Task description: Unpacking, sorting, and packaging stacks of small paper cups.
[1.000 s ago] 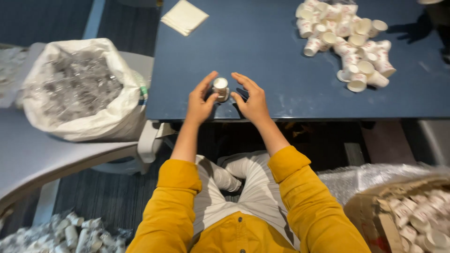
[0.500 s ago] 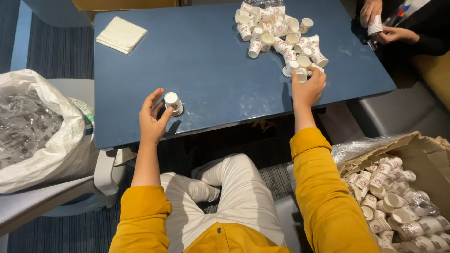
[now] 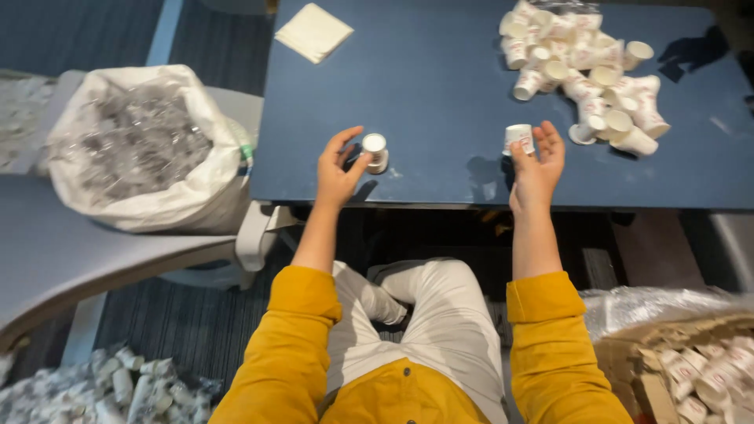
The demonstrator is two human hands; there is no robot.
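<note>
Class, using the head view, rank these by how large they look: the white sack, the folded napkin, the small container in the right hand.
1. white sack
2. folded napkin
3. small container in the right hand
</note>
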